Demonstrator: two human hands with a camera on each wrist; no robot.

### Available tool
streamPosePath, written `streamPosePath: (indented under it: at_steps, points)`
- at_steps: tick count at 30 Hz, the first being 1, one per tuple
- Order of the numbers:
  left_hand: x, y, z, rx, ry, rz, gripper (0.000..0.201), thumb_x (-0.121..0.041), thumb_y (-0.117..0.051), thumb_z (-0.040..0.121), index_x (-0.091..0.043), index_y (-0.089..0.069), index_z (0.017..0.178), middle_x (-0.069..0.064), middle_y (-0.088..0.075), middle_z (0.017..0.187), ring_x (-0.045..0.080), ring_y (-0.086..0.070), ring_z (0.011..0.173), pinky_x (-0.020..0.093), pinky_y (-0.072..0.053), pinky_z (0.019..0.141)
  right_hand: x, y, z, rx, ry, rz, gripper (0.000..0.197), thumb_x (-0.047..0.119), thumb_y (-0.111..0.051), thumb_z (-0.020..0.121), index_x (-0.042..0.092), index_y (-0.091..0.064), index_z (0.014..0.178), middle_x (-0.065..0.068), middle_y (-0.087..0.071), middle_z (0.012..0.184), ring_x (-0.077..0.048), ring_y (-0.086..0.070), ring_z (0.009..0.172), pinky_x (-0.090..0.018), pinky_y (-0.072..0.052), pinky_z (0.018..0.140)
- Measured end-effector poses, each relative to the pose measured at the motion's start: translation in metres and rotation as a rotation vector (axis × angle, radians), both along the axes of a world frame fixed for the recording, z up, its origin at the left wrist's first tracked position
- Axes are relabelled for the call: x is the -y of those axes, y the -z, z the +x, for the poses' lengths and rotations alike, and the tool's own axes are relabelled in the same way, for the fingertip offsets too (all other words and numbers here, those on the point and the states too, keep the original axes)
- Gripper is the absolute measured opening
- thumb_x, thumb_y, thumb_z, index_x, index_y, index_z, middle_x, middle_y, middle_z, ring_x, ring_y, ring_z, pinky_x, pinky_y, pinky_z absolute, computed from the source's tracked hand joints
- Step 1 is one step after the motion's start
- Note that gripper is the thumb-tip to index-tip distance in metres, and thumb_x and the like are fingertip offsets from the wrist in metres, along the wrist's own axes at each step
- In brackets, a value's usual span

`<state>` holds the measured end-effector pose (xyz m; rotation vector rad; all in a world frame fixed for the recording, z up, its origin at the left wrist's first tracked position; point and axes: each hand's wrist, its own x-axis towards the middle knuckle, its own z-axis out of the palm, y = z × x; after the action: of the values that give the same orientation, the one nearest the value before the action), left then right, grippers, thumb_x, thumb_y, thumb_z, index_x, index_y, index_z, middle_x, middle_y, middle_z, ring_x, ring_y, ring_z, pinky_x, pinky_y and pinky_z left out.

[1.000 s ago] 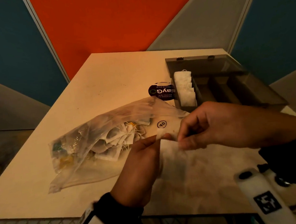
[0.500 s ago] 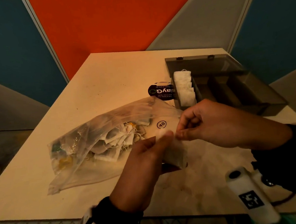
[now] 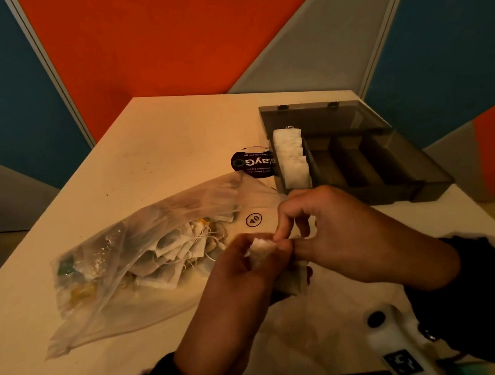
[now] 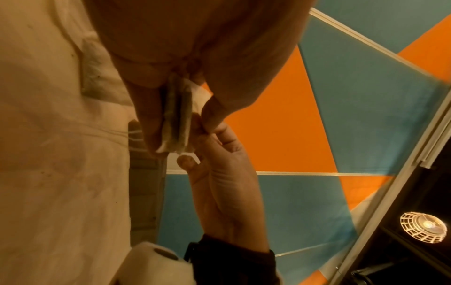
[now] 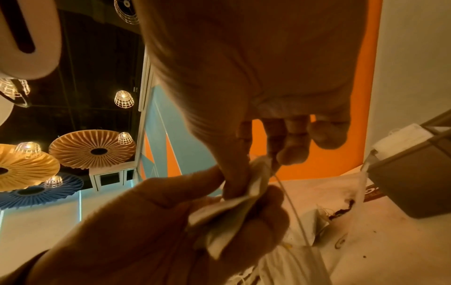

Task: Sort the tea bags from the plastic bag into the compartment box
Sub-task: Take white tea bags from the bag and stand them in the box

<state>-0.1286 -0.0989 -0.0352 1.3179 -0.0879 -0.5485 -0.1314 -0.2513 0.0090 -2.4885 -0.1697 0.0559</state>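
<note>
A white tea bag (image 3: 261,248) is held above the table's front, between both hands. My left hand (image 3: 238,278) grips it from below, fingers curled round its folded body (image 4: 176,119). My right hand (image 3: 340,233) pinches its top edge (image 5: 253,185) with thumb and forefinger, and a thin string (image 5: 292,210) trails down from there. The clear plastic bag (image 3: 145,253) lies to the left, mouth towards my hands, with several tea bags inside. The dark compartment box (image 3: 416,188) stands open at the back right. Its leftmost compartment holds a row of white tea bags (image 3: 292,160).
A round black label (image 3: 253,164) lies on the table between the plastic bag and the box. The box's lid (image 3: 317,118) stands up at its far side. The table's front edge runs just below my wrists. Its right side ends close behind the box.
The tea bag hung flat and wide between my hands a second ago. It is now folded small in my left hand. My right hand has shifted to its top edge.
</note>
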Motion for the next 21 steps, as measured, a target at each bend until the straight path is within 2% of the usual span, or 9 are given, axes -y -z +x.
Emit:
streamPosePath:
  at_steps: [2,4,5,7,10,14,17,19,21]
  points:
    - [0.001,-0.001,0.002,-0.010,-0.029,-0.052,0.038,-0.022,-0.070,0.078,-0.014,-0.053,0.110,0.012,-0.076,0.084,0.029,-0.075,0.079,0.039,-0.060,0.071,0.000,-0.001,0.002,-0.007,-0.016,0.021,0.022,0.018,-0.076,0.081,0.034,-0.066,0.069,0.025,-0.059,0.078,-0.006,-0.061,0.077,-0.028,-0.057,0.070]
    - [0.000,-0.002,0.006,-0.004,-0.060,-0.060,0.062,-0.032,-0.078,0.059,-0.017,-0.050,0.113,0.011,-0.076,0.087,0.027,-0.074,0.080,0.038,-0.057,0.070,0.003,-0.007,0.005,-0.040,-0.055,0.041,0.016,0.017,-0.074,0.082,0.029,-0.067,0.074,0.019,-0.064,0.080,-0.006,-0.063,0.080,-0.025,-0.056,0.070]
    - [-0.001,-0.002,0.007,-0.006,-0.081,-0.063,0.067,-0.033,-0.079,0.055,-0.018,-0.050,0.113,0.011,-0.075,0.091,0.026,-0.074,0.082,0.039,-0.057,0.071,0.005,-0.012,0.007,-0.055,-0.065,0.067,0.013,0.017,-0.074,0.082,0.026,-0.067,0.076,0.015,-0.067,0.082,-0.005,-0.063,0.081,-0.023,-0.055,0.071]
    - [-0.003,-0.004,0.009,-0.038,-0.132,-0.104,0.065,-0.027,-0.079,0.055,-0.019,-0.050,0.113,0.012,-0.072,0.104,0.027,-0.073,0.090,0.043,-0.059,0.074,0.016,-0.027,0.015,-0.071,-0.030,0.122,0.008,0.017,-0.073,0.082,0.020,-0.066,0.080,0.008,-0.070,0.084,-0.003,-0.066,0.082,-0.018,-0.056,0.068]
    - [-0.008,-0.003,0.013,-0.071,-0.186,-0.119,0.060,-0.022,-0.076,0.059,-0.018,-0.052,0.114,0.006,-0.068,0.115,0.027,-0.072,0.096,0.047,-0.060,0.073,0.040,-0.052,0.037,0.019,0.115,0.068,0.007,0.020,-0.069,0.084,0.020,-0.062,0.083,0.006,-0.069,0.086,-0.005,-0.066,0.079,-0.021,-0.054,0.062]
    - [-0.014,0.000,0.017,-0.065,-0.230,-0.097,0.046,-0.017,-0.072,0.071,-0.013,-0.054,0.113,0.007,-0.070,0.112,0.026,-0.073,0.094,0.051,-0.060,0.073,0.071,-0.065,0.075,0.150,0.248,0.005,0.007,0.018,-0.069,0.085,0.017,-0.062,0.086,0.006,-0.066,0.089,-0.005,-0.062,0.082,-0.018,-0.046,0.063]
    - [-0.017,0.000,0.019,-0.076,-0.277,-0.100,0.033,-0.009,-0.067,0.082,-0.008,-0.056,0.113,0.011,-0.070,0.109,0.029,-0.073,0.090,0.055,-0.059,0.076,0.088,-0.056,0.099,0.121,0.276,-0.032,0.007,0.018,-0.070,0.085,0.017,-0.063,0.085,0.006,-0.067,0.088,-0.007,-0.064,0.084,-0.019,-0.048,0.065]
    - [-0.020,-0.001,0.021,-0.075,-0.308,-0.093,0.030,-0.007,-0.065,0.083,-0.007,-0.058,0.112,0.013,-0.071,0.106,0.028,-0.074,0.087,0.054,-0.059,0.075,0.095,-0.046,0.110,0.089,0.268,-0.064,0.008,0.019,-0.072,0.084,0.017,-0.064,0.083,0.005,-0.068,0.088,-0.011,-0.065,0.084,-0.026,-0.051,0.071]
    - [-0.023,-0.001,0.023,-0.081,-0.338,-0.090,0.027,-0.007,-0.064,0.084,-0.007,-0.060,0.110,0.013,-0.072,0.105,0.029,-0.074,0.086,0.055,-0.058,0.077,0.097,-0.035,0.116,0.071,0.258,-0.065,0.008,0.018,-0.073,0.083,0.014,-0.065,0.084,0.006,-0.067,0.086,-0.008,-0.062,0.081,-0.025,-0.048,0.070]
